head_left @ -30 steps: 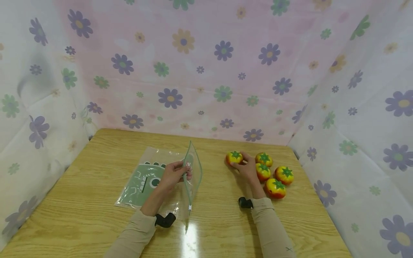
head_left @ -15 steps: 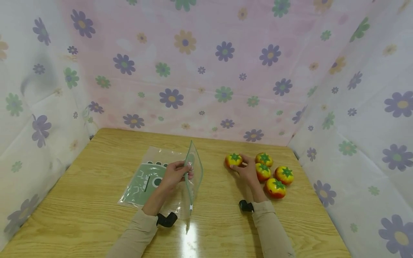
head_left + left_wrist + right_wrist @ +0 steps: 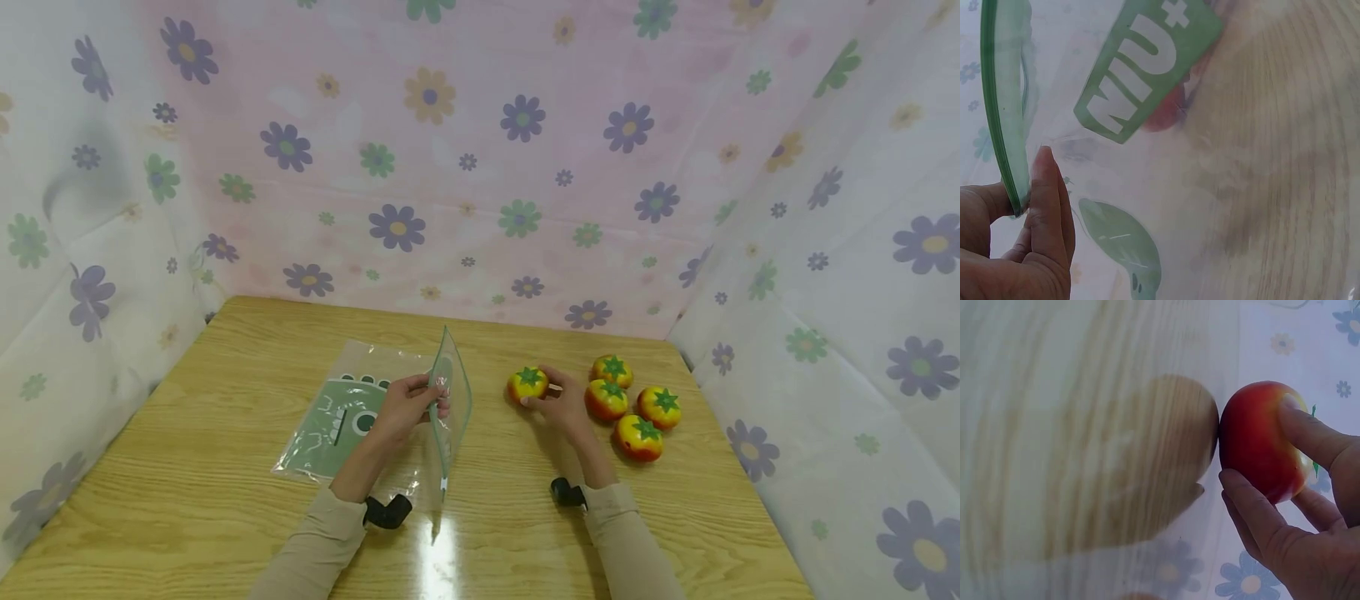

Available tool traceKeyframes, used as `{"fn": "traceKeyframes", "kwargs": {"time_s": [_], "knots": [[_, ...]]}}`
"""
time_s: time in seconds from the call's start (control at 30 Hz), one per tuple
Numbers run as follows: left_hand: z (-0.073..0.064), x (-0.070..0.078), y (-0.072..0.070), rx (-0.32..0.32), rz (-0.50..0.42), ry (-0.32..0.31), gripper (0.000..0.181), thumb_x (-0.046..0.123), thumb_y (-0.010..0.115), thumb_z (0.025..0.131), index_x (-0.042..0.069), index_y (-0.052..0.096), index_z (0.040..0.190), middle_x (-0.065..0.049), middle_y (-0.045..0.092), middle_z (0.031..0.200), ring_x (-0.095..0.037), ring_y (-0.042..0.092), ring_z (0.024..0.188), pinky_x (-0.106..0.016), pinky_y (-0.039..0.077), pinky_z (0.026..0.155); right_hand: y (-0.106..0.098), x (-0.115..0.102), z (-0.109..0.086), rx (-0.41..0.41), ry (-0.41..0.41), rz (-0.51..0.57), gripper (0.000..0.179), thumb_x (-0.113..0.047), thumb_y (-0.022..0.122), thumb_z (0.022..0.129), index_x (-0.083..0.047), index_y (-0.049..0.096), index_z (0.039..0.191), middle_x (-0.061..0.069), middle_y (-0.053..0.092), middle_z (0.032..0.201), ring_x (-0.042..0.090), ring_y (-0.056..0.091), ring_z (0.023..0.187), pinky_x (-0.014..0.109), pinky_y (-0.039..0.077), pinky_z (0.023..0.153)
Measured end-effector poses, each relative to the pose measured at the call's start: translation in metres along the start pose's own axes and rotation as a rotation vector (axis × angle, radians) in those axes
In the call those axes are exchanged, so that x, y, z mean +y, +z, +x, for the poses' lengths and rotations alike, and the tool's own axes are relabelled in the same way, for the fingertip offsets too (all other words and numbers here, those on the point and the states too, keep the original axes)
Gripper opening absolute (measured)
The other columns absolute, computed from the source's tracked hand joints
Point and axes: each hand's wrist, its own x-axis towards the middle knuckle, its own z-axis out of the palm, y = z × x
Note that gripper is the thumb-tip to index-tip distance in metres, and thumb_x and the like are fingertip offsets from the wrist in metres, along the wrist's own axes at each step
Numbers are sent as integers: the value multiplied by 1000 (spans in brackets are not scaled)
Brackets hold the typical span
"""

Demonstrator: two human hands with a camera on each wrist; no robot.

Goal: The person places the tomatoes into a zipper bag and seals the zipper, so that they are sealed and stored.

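Observation:
My left hand (image 3: 401, 412) pinches the green-edged opening of a clear zip bag (image 3: 318, 437) printed with a green cartoon face. In the left wrist view the bag's green zip strip (image 3: 994, 119) runs between thumb and fingers. The bag's mouth stands up, spread apart, while its body lies on the table. My right hand (image 3: 567, 408) grips a yellow-and-red toy tomato (image 3: 527, 385) with a green star-shaped top. In the right wrist view, thumb and fingers hold the tomato (image 3: 1260, 440) from opposite sides, right at the tabletop or barely above it.
Several more toy tomatoes (image 3: 639, 438) sit grouped on the right of the wooden table (image 3: 517, 533). Flower-patterned cloth (image 3: 465, 187) encloses the back and both sides. A black wrist device (image 3: 387, 511) is on each forearm.
My right hand has moved left and slightly nearer with the toy tomato, away from the other tomatoes and toward the bag. My left hand and the bag stay almost in place.

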Motion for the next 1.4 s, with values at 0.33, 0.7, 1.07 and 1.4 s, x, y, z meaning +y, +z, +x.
{"fn": "traceKeyframes", "kwargs": {"time_s": [0.33, 0.7, 1.07, 1.4], "knots": [[-1, 1, 1, 12, -12, -12, 32, -2, 56, 102, -18, 53, 129, -8, 71, 89, -11, 69, 72, -24, 62, 68, 11, -7, -7, 8, -15, 70, 71, -7, 86, 81, -4, 55, 145, 22, 57, 141, 42, 61, 122, 47, 56, 99], [-1, 1, 1, 4, -10, -15, 31, -2, 58, 101, -17, 55, 128, -14, 73, 92, -10, 69, 72, -23, 62, 69, 11, -28, -16, -20, -125, 194, 69, -12, 86, 83, -12, 56, 145, 11, 53, 148, 35, 59, 125, 26, 59, 88], [0, -3, 6, 29, 12, -3, 30, -4, 60, 99, -17, 56, 125, -15, 72, 91, -10, 69, 69, -22, 61, 65, 21, -63, -25, -26, -240, 283, 64, -3, 84, 83, -11, 60, 141, 11, 57, 143, 36, 61, 120, 23, 60, 85], [1, -2, 18, 51, 97, 63, 28, -4, 62, 96, -17, 62, 121, -33, 70, 103, -9, 69, 67, -22, 61, 63, 27, -90, -28, -67, -342, 346, 63, 2, 81, 84, -10, 58, 142, 10, 57, 143, 34, 61, 120, 31, 60, 89]]}}
